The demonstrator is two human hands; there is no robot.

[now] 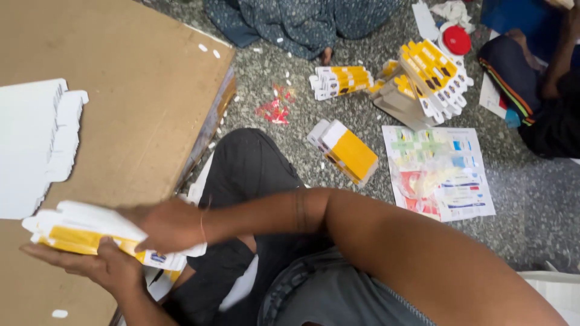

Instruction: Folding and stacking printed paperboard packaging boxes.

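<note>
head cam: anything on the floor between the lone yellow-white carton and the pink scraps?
Head view: bare speckled floor between the lone carton and the pink scraps, apart from a few tiny white flecks.

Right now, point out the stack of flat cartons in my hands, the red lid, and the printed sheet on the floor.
stack of flat cartons (84, 232), head view, yellow band along its edge
red lid (457, 40), head view, centre of top
printed sheet (465, 199), head view, lower right part

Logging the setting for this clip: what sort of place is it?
Probably an informal floor-level packing workspace: people sit on a speckled stone floor, with stacks of flat yellow-and-white cartons and a large cardboard sheet around them.
</note>
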